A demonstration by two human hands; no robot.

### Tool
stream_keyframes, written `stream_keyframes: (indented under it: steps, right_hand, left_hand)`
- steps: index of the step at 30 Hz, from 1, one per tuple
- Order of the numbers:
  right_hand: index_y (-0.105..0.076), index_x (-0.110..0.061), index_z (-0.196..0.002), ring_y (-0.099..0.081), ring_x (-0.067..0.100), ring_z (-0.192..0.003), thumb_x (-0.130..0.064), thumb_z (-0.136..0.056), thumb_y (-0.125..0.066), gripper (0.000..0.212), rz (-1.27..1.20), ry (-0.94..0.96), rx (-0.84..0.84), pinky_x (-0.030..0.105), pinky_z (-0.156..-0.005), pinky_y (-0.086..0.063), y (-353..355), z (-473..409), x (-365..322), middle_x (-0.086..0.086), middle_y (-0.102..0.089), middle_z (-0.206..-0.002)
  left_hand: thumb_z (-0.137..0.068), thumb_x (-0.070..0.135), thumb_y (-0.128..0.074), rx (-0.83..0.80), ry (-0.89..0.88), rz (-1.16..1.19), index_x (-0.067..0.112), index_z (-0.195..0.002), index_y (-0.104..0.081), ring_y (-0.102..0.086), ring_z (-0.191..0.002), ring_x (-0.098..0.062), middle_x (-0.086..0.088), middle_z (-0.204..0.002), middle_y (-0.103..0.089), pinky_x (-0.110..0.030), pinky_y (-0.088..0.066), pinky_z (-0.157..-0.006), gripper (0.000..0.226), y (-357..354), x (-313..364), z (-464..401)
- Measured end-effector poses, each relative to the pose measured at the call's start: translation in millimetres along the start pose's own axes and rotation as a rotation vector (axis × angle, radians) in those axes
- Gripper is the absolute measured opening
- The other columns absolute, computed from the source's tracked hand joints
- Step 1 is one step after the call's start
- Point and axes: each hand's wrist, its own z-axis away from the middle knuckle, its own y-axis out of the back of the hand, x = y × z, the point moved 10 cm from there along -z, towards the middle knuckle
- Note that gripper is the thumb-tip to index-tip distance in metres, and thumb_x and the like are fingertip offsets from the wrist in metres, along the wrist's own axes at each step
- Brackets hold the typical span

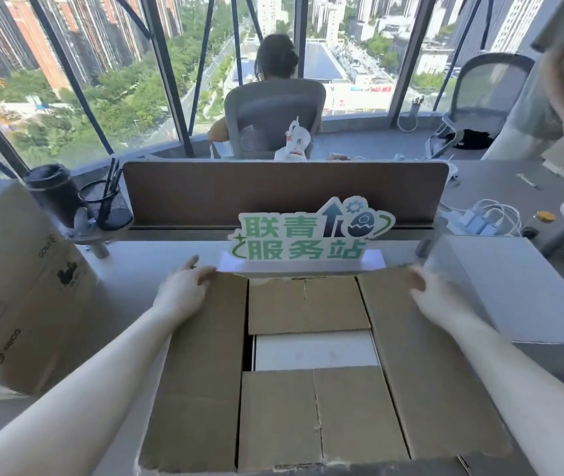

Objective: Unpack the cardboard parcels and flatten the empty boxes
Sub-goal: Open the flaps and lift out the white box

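Head view: both hands, left (pixel 184 290) and right (pixel 435 297), grip the open box's (pixel 205 372) far flap corners, long axis pointing away.

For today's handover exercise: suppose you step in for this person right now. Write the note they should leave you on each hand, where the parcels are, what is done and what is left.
Left hand: grips the far corner of the open box's left flap.
Right hand: blurred, at the far end of the right flap; grip unclear.
Open box: right in front, long flaps spread, short inner flaps lying flat, a white item visible between them.
Second box: at the left on the desk.
Done: outer flaps opened.
Left: lift the inner flaps, take out the contents, flatten this box, then handle the second box.
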Motion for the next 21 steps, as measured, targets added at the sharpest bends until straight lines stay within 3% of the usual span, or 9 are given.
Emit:
stream_keyframes:
  steps: [1, 3, 6, 9, 12, 15, 18, 21]
  right_hand:
    - [-0.047, -0.019, -0.144, -0.044, 0.034, -0.134, -0.020, -0.098, -0.053, 0.046, 0.068, -0.012, -0.025, 0.040, -0.105, -0.039, -14.3, 6.7, 6.2, 0.011, -0.038, -0.153]
    - [-0.049, -0.014, -0.144, -0.036, 0.032, -0.141, -0.034, -0.100, -0.050, 0.048, 0.113, -0.035, -0.070, 0.041, -0.113, -0.033, -42.0, 22.7, 9.6, 0.010, -0.032, -0.158]
    - [-0.050, -0.010, -0.143, -0.042, 0.026, -0.139, -0.052, -0.098, -0.049, 0.061, -0.215, -0.100, -0.244, 0.033, -0.110, -0.032, -89.5, 54.5, -0.7, 0.006, -0.048, -0.149]
    - [-0.043, -0.010, -0.146, -0.041, 0.023, -0.139, -0.063, -0.084, -0.060, 0.083, -0.443, -0.094, -0.347, 0.032, -0.109, -0.031, -118.4, 73.5, -14.0, 0.004, -0.047, -0.149]
    - [-0.035, -0.008, -0.149, -0.040, 0.024, -0.140, -0.060, -0.082, -0.067, 0.090, -0.393, -0.062, -0.358, 0.029, -0.109, -0.031, -118.9, 74.5, -17.9, 0.002, -0.044, -0.147]
    - [-0.028, -0.014, -0.154, -0.038, 0.023, -0.142, -0.081, -0.068, -0.061, 0.113, -0.276, -0.046, -0.331, 0.036, -0.114, -0.034, -111.7, 68.9, -14.6, 0.002, -0.038, -0.156]
    - [-0.021, -0.027, -0.155, -0.036, 0.028, -0.141, -0.066, -0.083, -0.059, 0.090, -0.055, 0.010, -0.180, 0.042, -0.105, -0.040, -96.8, 62.6, -15.2, 0.004, -0.033, -0.156]
    - [-0.040, -0.032, -0.134, -0.052, 0.028, -0.119, -0.054, -0.084, -0.065, 0.060, -0.040, 0.141, 0.100, 0.041, -0.087, -0.049, -63.1, 64.6, -38.4, 0.000, -0.052, -0.133]
  left_hand:
    - [-0.099, 0.029, -0.046, -0.019, -0.013, -0.148, 0.033, -0.145, -0.044, -0.021, -0.147, -0.028, 0.000, -0.162, -0.020, -0.044, -0.018, -0.118, 0.046, -10.7, 1.6, 5.5]
    - [-0.098, 0.049, -0.045, -0.110, -0.017, -0.136, 0.028, -0.154, -0.027, -0.005, -0.151, -0.026, 0.002, -0.165, -0.008, -0.045, -0.011, -0.121, 0.062, -40.2, 10.9, 20.0]
    - [-0.082, 0.064, -0.063, -0.316, 0.039, 0.323, 0.022, -0.158, -0.003, -0.009, -0.151, -0.019, 0.007, -0.164, -0.001, -0.039, -0.015, -0.122, 0.105, -98.2, 26.7, 44.9]
    - [-0.060, 0.064, -0.079, -0.376, 0.039, 0.604, 0.025, -0.156, 0.007, -0.021, -0.147, -0.012, 0.012, -0.162, -0.010, -0.038, -0.022, -0.120, 0.134, -124.4, 37.6, 58.6]
    - [-0.061, 0.065, -0.079, -0.340, -0.007, 0.557, 0.033, -0.154, -0.007, -0.037, -0.140, -0.013, 0.015, -0.153, -0.031, -0.039, -0.034, -0.114, 0.121, -116.3, 37.5, 58.4]
    - [-0.072, 0.070, -0.065, -0.202, 0.025, 0.268, 0.026, -0.154, -0.016, -0.047, -0.132, -0.020, 0.009, -0.156, -0.031, -0.035, -0.046, -0.098, 0.106, -99.0, 25.5, 58.9]
    - [-0.068, 0.082, -0.054, -0.045, -0.003, 0.022, 0.026, -0.138, -0.038, -0.050, -0.121, -0.021, 0.010, -0.144, -0.041, -0.036, -0.049, -0.083, 0.090, -74.8, 31.7, 63.3]
    - [-0.075, 0.082, -0.046, 0.149, -0.072, 0.027, 0.025, -0.106, -0.054, -0.050, -0.104, -0.017, 0.009, -0.110, -0.054, -0.032, -0.047, -0.074, 0.065, -44.5, 47.1, 64.0]
